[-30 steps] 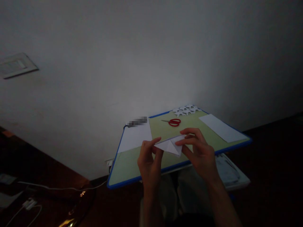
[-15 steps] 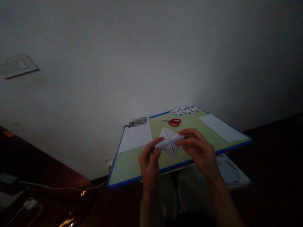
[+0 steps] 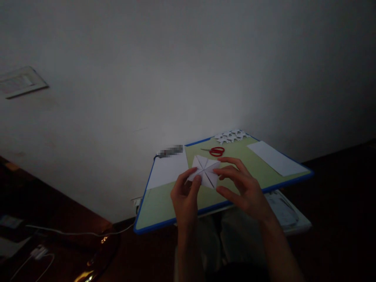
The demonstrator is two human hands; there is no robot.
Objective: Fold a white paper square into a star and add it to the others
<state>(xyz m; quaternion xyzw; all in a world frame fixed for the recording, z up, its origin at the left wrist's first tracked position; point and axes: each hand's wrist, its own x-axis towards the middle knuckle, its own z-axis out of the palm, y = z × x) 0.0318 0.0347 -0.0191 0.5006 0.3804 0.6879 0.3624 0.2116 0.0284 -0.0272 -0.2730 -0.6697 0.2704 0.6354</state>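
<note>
A white folded paper piece, with creases meeting at its centre, is held up over the board. My left hand pinches its left side, thumb in front and fingers at the edge. At the right side, my right hand has its fingers spread; the fingertips touch or nearly touch the paper's edge, and the thumb is near its lower right corner. Just beyond the paper, red-handled scissors lie on the board, blades pointing left.
The pale green board has a blue rim and stands against the wall. Several folded white paper pieces sit at its far edge. White sheets lie on the left and right. A white cable runs at lower left.
The folded paper has shifted slightly left and turned. My right hand's fingers have spread from their pinch on its right corner, while my left hand keeps hold.
</note>
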